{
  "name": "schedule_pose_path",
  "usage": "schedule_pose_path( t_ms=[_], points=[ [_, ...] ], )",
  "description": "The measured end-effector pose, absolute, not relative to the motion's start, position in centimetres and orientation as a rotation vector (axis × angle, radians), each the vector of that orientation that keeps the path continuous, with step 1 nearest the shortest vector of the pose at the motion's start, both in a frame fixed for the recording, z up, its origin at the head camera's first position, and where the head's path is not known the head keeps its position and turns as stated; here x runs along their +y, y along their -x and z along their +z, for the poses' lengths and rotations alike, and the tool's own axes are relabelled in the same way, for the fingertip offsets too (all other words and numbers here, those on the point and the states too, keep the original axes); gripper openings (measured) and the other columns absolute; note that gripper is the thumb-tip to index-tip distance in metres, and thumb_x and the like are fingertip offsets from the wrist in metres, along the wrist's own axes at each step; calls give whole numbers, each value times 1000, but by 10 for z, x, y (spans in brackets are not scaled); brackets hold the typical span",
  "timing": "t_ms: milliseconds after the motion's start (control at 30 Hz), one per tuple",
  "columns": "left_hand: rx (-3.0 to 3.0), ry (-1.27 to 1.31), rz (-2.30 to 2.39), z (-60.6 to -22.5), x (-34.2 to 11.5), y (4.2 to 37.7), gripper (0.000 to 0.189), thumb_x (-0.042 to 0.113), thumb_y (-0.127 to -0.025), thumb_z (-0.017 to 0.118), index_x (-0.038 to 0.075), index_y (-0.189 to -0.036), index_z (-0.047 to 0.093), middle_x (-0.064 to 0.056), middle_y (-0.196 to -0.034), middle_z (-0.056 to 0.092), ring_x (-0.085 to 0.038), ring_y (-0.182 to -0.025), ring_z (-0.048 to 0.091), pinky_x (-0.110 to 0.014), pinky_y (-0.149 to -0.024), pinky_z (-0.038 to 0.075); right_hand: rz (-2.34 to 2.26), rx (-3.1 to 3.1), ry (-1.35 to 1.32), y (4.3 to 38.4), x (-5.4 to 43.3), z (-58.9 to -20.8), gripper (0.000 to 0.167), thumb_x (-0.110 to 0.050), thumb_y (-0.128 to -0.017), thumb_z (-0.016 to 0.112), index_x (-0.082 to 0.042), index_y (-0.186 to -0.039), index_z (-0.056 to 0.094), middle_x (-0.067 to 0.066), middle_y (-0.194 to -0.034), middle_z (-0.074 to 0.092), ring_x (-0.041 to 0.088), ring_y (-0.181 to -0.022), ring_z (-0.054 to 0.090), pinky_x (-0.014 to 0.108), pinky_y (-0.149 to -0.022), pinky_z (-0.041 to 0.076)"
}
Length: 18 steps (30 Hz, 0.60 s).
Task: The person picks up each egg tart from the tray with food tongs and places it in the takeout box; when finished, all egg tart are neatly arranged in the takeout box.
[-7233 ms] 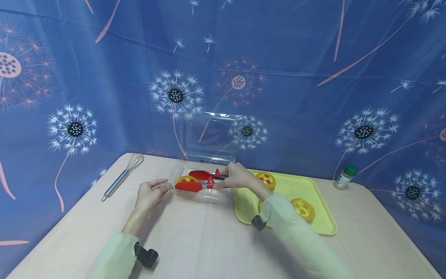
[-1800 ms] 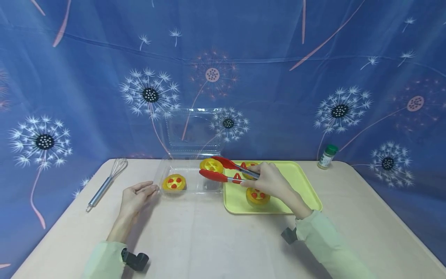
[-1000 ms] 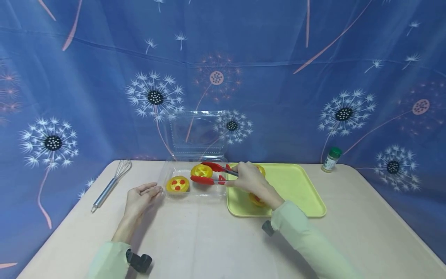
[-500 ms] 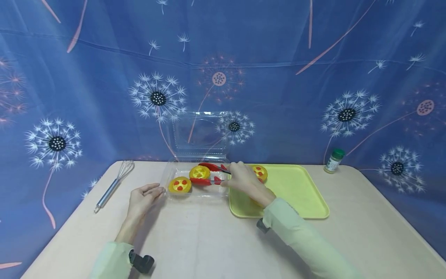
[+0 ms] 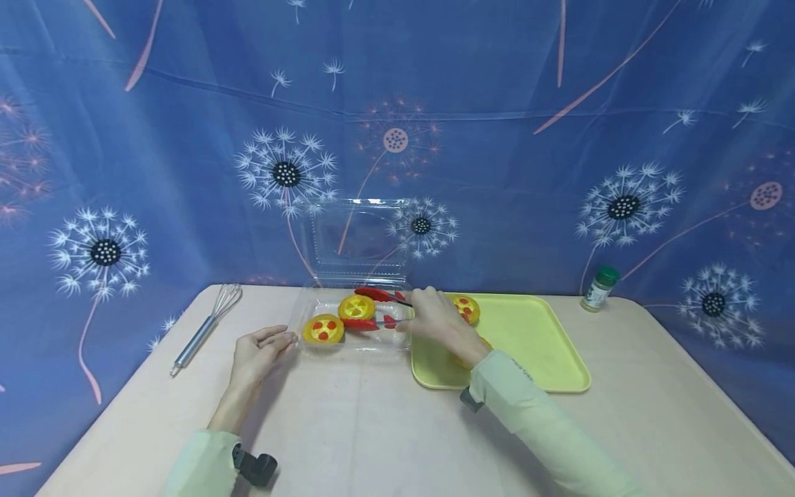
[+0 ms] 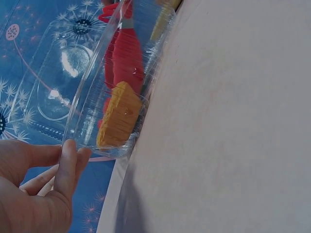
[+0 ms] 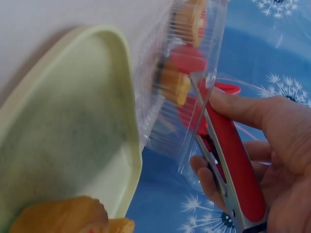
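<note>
We're seeing the right hand [image 5: 435, 319] gripping red tongs [image 7: 239, 170] around a yellow tart [image 5: 356, 308] inside the clear container [image 6: 86, 77]; left hand [image 5: 257, 355] is pinching its rim. Right wrist is partly blocking a yellow tray [image 5: 537, 345] tart. Whisk [image 5: 208, 328] lying left, jar [image 5: 599, 291] right.

Whisk [image 5: 206, 331] lies on counter [image 5: 366, 431] at left; container [image 5: 391, 338] stands right of it, holding two tarts [image 5: 324, 329], tongs [image 5: 361, 324] astride rear one. Tray [image 5: 540, 345] right of container, bearing two more tarts [image 5: 466, 309]; jar [image 5: 600, 290] farther right, rear.
</note>
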<state>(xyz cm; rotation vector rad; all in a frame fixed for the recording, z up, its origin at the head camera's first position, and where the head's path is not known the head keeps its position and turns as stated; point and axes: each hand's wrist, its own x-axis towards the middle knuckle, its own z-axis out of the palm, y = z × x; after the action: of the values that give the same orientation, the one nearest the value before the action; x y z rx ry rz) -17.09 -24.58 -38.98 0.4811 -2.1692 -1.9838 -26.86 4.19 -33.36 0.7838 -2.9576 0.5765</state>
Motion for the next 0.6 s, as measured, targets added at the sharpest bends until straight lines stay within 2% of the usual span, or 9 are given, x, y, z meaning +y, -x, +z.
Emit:
schedule_pose_path(
  t_ms=[67,267,333,400,533,600],
  points=[
    [-2173,-477,-1978,-390,-246,170,43,7,-97,58,-15,-132,48,-22,-117,66,2,-80,67,-19,-85,59,555,-2950,-807,269,43,-333,31,-28,-75,86,-2,-81,70,-4,-52,27,11,-43,29,20,-40,21],
    [-2171,-460,-1978,-390,-245,170,42,6,-97,58,-15,-132,48,-22,-115,67,0,-82,67,-19,-84,59,466,-2942,-865,270,51,-329,34,-30,-75,86,-7,-66,62,-4,-52,28,11,-42,31,20,-40,22],
    [-2179,-462,-1970,-390,-245,171,42,6,-97,57,-15,-132,48,-22,-116,67,1,-81,67,-18,-84,59,438,-2933,-887,270,53,-326,30,-30,-75,86,-7,-75,67,-3,-53,32,12,-44,34,21,-42,25],
    [-2163,-459,-1988,-391,-245,171,42,5,-97,57,-15,-132,48,-22,-116,67,1,-81,67,-19,-85,59,386,-2916,-901,270,57,-324,33,-32,-75,86,-5,-87,70,-3,-56,39,12,-47,38,21,-45,29],
    [-2112,-457,-2043,-391,-246,172,43,2,-96,57,-17,-133,45,-18,-110,70,2,-79,67,-19,-85,59,355,-2910,-908,269,66,-317,55,-34,-75,85,1,-114,68,-1,-56,48,11,-47,30,22,-44,27],
    [-2085,-455,-2071,-391,-247,172,44,1,-96,57,-17,-134,44,-14,-106,72,2,-78,67,-19,-84,59,390,-2922,-895,268,71,-314,64,-35,-75,85,3,-123,64,-1,-54,47,10,-46,23,21,-42,22]
  ],
)
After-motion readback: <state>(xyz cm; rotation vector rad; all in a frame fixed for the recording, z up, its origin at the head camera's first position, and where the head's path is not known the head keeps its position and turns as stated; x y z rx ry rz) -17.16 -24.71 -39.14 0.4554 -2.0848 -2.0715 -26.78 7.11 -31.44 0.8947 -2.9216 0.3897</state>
